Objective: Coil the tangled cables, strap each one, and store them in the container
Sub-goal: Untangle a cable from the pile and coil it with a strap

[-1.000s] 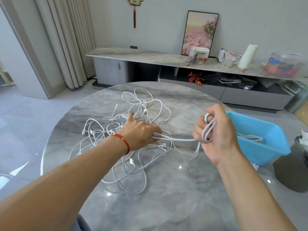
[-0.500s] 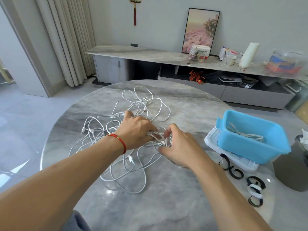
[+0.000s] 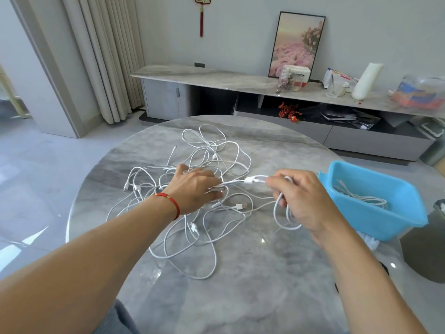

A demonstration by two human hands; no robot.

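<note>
Cable (image 3: 250,180) taut between left hand (image 3: 196,190) and right hand (image 3: 301,198).

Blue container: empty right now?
No, the blue container already holds a white cable lying loosely on its floor.

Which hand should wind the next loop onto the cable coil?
Probably the right hand: it already grips the coil, and the cable runs taut to the left hand, which pins the strands at the tangle and can feed slack.
</note>
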